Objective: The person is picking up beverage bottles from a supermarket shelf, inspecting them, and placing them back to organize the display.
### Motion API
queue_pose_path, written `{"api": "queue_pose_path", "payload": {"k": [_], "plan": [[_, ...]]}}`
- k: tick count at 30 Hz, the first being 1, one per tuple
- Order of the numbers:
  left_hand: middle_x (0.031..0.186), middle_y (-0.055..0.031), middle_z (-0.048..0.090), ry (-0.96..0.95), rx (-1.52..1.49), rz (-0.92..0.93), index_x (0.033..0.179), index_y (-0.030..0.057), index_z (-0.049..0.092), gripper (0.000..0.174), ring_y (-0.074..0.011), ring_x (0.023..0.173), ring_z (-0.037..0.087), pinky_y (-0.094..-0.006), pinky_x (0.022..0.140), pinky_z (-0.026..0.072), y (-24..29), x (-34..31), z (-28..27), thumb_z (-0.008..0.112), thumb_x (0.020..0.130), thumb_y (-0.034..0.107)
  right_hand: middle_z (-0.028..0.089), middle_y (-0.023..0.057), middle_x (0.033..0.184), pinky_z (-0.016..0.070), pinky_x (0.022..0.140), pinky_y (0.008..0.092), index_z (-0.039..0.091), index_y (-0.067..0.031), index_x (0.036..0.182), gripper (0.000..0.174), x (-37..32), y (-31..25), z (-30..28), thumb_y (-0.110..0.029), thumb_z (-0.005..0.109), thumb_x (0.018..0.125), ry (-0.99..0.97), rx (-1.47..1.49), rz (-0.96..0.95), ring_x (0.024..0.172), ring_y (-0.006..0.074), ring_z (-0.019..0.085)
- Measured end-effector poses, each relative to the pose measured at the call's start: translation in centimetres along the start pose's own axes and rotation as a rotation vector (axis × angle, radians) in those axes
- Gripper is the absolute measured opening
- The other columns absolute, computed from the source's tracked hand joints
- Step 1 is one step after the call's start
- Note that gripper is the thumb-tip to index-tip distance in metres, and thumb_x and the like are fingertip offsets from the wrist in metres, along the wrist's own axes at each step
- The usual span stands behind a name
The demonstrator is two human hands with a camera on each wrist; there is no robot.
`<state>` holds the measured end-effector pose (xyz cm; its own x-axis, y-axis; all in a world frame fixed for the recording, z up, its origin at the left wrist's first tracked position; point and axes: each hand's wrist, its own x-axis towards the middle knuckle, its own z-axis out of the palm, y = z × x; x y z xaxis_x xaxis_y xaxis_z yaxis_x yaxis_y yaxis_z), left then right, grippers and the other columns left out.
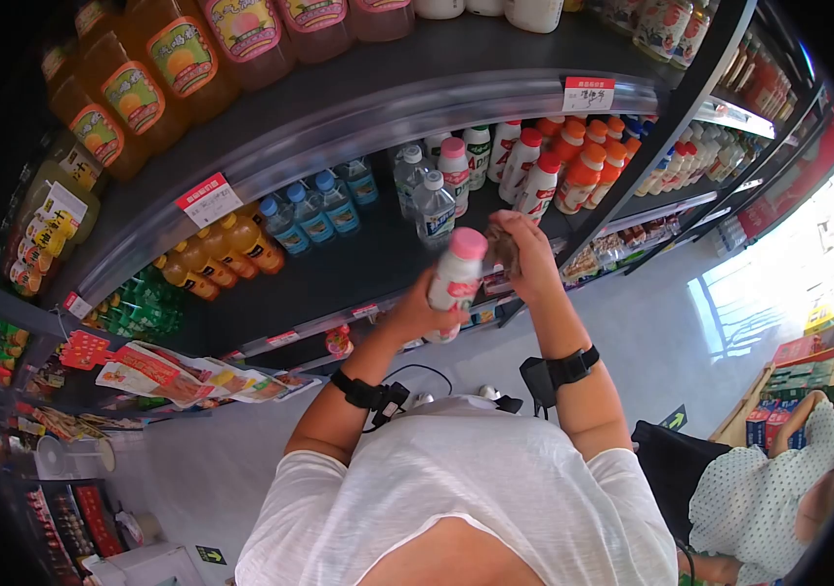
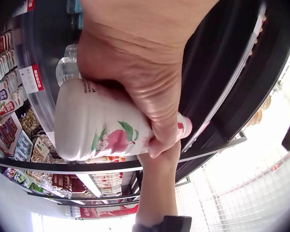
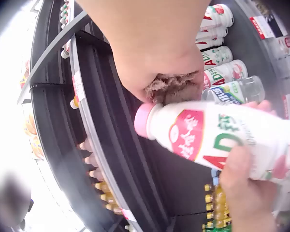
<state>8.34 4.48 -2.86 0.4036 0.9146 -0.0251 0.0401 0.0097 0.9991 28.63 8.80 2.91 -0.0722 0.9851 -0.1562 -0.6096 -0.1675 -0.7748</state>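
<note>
A white bottle with a pink cap point(image 1: 456, 276) is tilted near the centre of the head view, grasped by the left hand point(image 1: 421, 314), its thumb and fingers around the body. Just right of it, the right hand point(image 1: 533, 258) clutches a crumpled grey-brown cloth point(image 1: 503, 252); whether cloth and bottle touch, I cannot tell. At upper centre a clear bottle point(image 1: 434, 213) stands on the dark shelf point(image 1: 368, 259), red-capped bottles point(image 1: 538, 190) to its right, blue-labelled bottles point(image 1: 316, 223) to its left. A person in a dotted top point(image 1: 759, 493) appears at lower right.
</note>
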Motion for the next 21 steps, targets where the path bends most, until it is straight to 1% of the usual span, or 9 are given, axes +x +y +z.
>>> {"api": "queue_pose_path", "payload": {"k": [2,5,8,9,11,14,17,20,21], "plan": [[0.117,-0.008,0.059,0.117,-0.082,0.038,0.137,0.0062,0.039,0.086,-0.0195,0.105,0.059,-0.0381,0.093,0.0488,-0.4,-0.4,-2.0,0.086,0.066,0.015,0.066,0.0086,0.085,0.0527,0.067,0.0302,0.063,-0.0015,0.095,0.031,0.4,0.8,-1.2,-0.032,0.061,0.095,0.079,0.002,0.113,0.078,0.0187,0.065],[0.116,-0.0075,0.059,0.332,-0.079,0.069,0.135,0.007,0.04,0.086,-0.0183,0.104,0.059,-0.037,0.09,0.0502,-1.9,-1.0,-5.7,0.088,0.064,0.012,0.066,0.0081,0.082,0.0532,0.067,0.0306,0.062,0.0014,0.104,0.027,0.8,2.7,-1.7,-0.024,0.061,0.094,0.003,-0.148,0.242,0.077,0.0191,0.066],[0.112,-0.0075,0.06,0.542,0.034,0.102,0.135,0.0073,0.04,0.084,-0.0194,0.101,0.061,-0.037,0.088,0.0511,-3.2,-2.2,-9.3,0.087,0.065,0.01,0.066,0.0104,0.092,0.0536,0.067,0.0307,0.056,0.0026,0.12,0.035,1.1,5.4,-0.5,-0.014,0.061,0.089,-0.113,-0.238,0.104,0.075,0.0196,0.066],[0.109,-0.0078,0.06,0.591,-0.034,0.066,0.131,0.0064,0.042,0.08,-0.019,0.097,0.062,-0.0356,0.085,0.0524,-2.7,-2.8,-10.1,0.086,0.064,0.008,0.064,0.0111,0.097,0.0535,0.069,0.0307,0.053,0.0015,0.124,0.04,1.6,6.1,-0.5,-0.011,0.061,0.088,-0.095,-0.293,0.062,0.077,0.0196,0.066],[0.108,-0.0081,0.06,0.709,-0.017,0.138,0.127,0.0051,0.043,0.076,-0.018,0.095,0.062,-0.0341,0.082,0.0532,-4.4,-3.6,-12.7,0.086,0.065,0.007,0.062,0.0126,0.108,0.0533,0.073,0.0308,0.047,-0.0008,0.133,0.051,2.8,7.2,-0.6,-0.006,0.061,0.084,-0.058,-0.402,-0.026,0.079,0.0195,0.066],[0.107,-0.0081,0.059,0.839,0.053,0.17,0.126,0.0041,0.042,0.075,-0.0173,0.092,0.062,-0.0332,0.081,0.0531,-5.2,-5.1,-15.7,0.086,0.066,0.007,0.057,0.0152,0.119,0.0519,0.081,0.0343,0.049,-0.0038,0.132,0.053,4.7,7.3,0.1,-0.014,0.067,0.083,0.048,-0.598,-0.084,0.089,0.0238,0.065],[0.107,-0.0081,0.058,0.926,0.028,0.201,0.13,0.004,0.04,0.078,-0.0172,0.092,0.061,-0.0332,0.081,0.0532,-5.8,-6.3,-18.2,0.086,0.067,0.007,0.056,0.0171,0.117,0.0502,0.087,0.0406,0.047,-0.0039,0.132,0.064,5.8,6.8,2.2,-0.029,0.073,0.08,0.176,-1.195,-0.54,0.099,0.0321,0.063],[0.109,-0.0087,0.057,1.006,0.023,0.216,0.133,0.0029,0.036,0.082,-0.0176,0.094,0.061,-0.0328,0.08,0.054,-6.4,-7.3,-20.6,0.086,0.067,0.006,0.055,0.0198,0.122,0.0496,0.087,0.0461,0.042,-0.0054,0.135,0.079,7.4,7.1,3.2,-0.043,0.076,0.074,0.252,-1.377,-0.509,0.107,0.0387,0.059],[0.11,-0.009,0.056,1.019,0.026,0.221,0.134,0.0027,0.035,0.083,-0.0177,0.094,0.061,-0.0328,0.08,0.0542,-6.5,-7.6,-21.2,0.085,0.068,0.006,0.055,0.0202,0.123,0.0494,0.088,0.0463,0.041,-0.0058,0.135,0.08,7.9,7.4,3.3,-0.043,0.076,0.074,0.253,-1.392,-0.479,0.109,0.0388,0.059]]}}
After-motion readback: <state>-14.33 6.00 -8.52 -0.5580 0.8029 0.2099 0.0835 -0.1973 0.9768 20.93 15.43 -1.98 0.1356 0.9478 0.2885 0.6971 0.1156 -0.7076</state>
